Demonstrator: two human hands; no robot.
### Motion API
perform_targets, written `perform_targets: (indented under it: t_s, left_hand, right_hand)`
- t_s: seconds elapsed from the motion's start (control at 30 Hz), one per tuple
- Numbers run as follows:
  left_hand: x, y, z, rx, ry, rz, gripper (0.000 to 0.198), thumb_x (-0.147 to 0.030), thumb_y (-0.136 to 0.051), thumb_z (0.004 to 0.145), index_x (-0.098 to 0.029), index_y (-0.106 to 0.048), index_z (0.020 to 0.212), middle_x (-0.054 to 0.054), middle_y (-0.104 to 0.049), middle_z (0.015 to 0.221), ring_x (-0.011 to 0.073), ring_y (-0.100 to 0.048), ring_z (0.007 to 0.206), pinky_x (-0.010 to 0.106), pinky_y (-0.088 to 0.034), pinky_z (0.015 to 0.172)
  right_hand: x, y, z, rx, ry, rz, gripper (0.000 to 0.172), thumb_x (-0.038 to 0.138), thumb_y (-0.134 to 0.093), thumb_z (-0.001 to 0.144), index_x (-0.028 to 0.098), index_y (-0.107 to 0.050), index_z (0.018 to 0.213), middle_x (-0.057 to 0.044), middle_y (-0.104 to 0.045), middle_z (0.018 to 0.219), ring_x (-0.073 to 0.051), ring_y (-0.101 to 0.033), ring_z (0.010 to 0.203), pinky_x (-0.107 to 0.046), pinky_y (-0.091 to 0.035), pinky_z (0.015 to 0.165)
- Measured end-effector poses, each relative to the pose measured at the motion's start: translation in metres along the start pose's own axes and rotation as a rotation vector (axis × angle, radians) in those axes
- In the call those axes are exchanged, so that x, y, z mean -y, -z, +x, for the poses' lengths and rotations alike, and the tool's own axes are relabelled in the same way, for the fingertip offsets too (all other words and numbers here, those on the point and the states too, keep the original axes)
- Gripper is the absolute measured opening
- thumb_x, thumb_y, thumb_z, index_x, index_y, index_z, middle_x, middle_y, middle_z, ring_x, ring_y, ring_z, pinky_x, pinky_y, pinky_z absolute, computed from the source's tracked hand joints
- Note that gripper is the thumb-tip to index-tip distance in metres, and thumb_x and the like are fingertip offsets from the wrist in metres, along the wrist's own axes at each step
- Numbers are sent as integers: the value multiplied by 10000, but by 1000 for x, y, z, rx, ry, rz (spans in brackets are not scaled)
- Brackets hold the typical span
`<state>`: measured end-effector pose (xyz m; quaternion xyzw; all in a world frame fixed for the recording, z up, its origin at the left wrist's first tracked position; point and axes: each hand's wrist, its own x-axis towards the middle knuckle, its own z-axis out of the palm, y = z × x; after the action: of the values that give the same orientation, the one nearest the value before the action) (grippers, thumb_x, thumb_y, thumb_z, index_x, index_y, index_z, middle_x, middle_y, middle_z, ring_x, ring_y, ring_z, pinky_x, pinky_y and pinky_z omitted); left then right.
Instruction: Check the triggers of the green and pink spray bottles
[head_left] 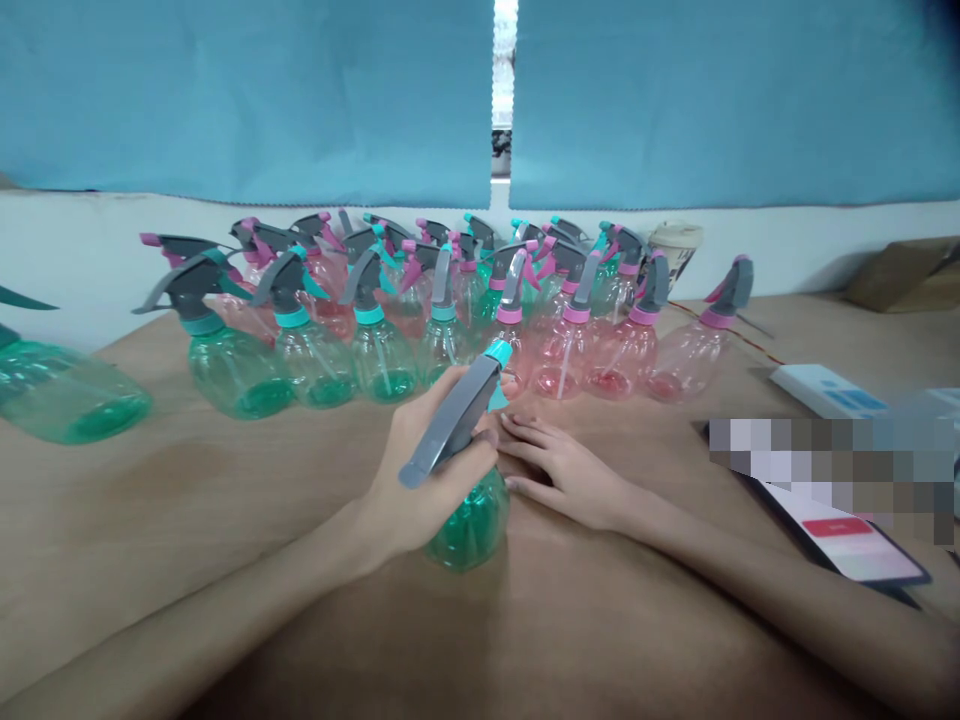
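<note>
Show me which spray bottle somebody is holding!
It's the green spray bottle with the grey trigger, gripped in the person's left hand. It's the only one held; the other green bottles and pink bottles are on the table.

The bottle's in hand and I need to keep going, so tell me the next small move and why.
Probably close your right hand on the green spray bottle: only your left hand grips it, the bottle is tilted, and your right fingertips sit right beside it.
</note>
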<state>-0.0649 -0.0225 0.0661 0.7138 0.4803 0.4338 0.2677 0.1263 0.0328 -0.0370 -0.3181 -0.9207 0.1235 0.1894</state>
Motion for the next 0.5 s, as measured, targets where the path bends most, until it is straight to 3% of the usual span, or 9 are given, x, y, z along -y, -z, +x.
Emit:
perform_targets:
  t_s: [0.5]
  left_hand:
    - [-4, 0, 0, 23, -47, -42, 175, -111, -460, 676, -236, -344, 713, -67, -330, 644, 115, -355, 564, 264, -320, 563]
  right_hand:
    - [-1, -1, -1, -16, 2, 10, 575, 556, -413, 917, 177, -524, 1335, -158, -443, 1439, -290, -349, 1370, -517, -340, 1083]
